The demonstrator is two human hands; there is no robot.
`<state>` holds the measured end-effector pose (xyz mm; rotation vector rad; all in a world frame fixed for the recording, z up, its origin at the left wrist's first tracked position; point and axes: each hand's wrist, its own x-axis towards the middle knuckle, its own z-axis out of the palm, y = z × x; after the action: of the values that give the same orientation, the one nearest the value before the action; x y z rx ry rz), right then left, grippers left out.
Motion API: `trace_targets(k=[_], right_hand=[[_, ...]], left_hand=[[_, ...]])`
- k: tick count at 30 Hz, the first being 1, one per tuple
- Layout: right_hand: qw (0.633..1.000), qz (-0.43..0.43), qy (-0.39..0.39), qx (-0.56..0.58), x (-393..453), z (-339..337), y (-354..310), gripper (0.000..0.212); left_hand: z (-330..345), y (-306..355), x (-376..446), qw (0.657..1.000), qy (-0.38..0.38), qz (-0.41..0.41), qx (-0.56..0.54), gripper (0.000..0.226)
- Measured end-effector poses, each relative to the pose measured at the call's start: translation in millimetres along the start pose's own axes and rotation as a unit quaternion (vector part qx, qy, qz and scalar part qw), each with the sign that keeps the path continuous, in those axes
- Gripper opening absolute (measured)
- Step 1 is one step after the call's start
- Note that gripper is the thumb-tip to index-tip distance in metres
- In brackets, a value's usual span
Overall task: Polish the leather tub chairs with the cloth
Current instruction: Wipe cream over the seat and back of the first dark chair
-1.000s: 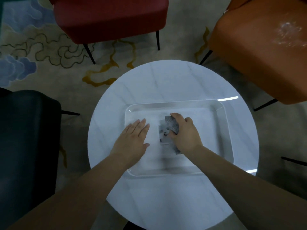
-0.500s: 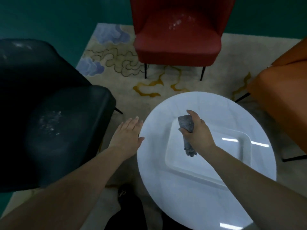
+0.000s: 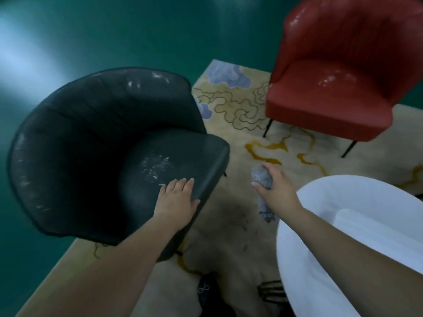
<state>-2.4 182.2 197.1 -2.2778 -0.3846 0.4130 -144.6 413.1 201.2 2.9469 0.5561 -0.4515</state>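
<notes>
I see my right hand (image 3: 275,188), frame centre, fingers clamped round the bunched grey cloth (image 3: 262,177); my left hand (image 3: 176,202) rests flat, fingers together, on the black tub chair (image 3: 91,143) seat.

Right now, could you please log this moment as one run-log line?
left hand: flat on black chair seat | right hand: grips grey cloth, off chair | white marks: unwiped

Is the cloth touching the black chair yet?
Apart. The head view shows the cloth gripped in the right hand over the rug, with bare rug visible between it and the black chair.
</notes>
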Motion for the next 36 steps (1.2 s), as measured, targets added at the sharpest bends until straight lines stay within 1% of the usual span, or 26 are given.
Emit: trace_targets(k=[3, 7, 11, 16, 22, 25, 28, 30, 34, 36], right_hand=[[1.0, -0.017, -0.014, -0.002, 18.8, 39.2, -38.8, 0.062], [0.997, -0.056, -0.048, -0.026, 42.3, 80.7, -78.2, 0.062], [0.992, -0.088, -0.075, -0.049, 70.5, 110.9, -106.0, 0.059], [0.985, -0.096, -0.126, -0.062, 121.2, 153.6, -129.8, 0.069], [0.962, -0.143, -0.224, -0.068, 200.2, 199.8, -153.3, 0.072], [0.949, -0.173, -0.255, -0.068, 236.9, 220.4, -158.5, 0.07], [0.941, -0.204, -0.263, -0.07, 263.7, 243.0, -157.5, 0.067], [0.939, -0.209, -0.266, -0.062, 270.8, 254.1, -153.9, 0.066], [0.939, -0.201, -0.274, -0.047, 296.5, 301.7, -133.7, 0.066], [0.941, -0.192, -0.276, -0.036, 307.7, 329.1, -123.0, 0.066]], left_hand=[[0.9, -52.1, -5.9, 0.999, 0.004, -0.042, 0.002, 0.069], [3.5, -102.3, -8.8, 0.995, 0.019, -0.094, -0.001, 0.07], [9.0, -134.5, -5.1, 0.989, 0.012, -0.141, -0.032, 0.071], [19.2, -171.6, 11.8, 0.975, 0.0, -0.211, -0.066, 0.073], [23.3, -219.3, 46.8, 0.952, -0.005, -0.289, -0.096, 0.077], [32.8, -233.5, 68.8, 0.94, -0.015, -0.323, -0.111, 0.078], [49.5, -242.5, 91.1, 0.936, -0.017, -0.333, -0.116, 0.079], [60.1, -246.2, 100.6, 0.936, -0.01, -0.333, -0.117, 0.08], [109.0, -265.7, 134.4, 0.929, -0.006, -0.342, -0.139, 0.079], [138.5, -276.5, 153.0, 0.934, -0.015, -0.323, -0.15, 0.078]])
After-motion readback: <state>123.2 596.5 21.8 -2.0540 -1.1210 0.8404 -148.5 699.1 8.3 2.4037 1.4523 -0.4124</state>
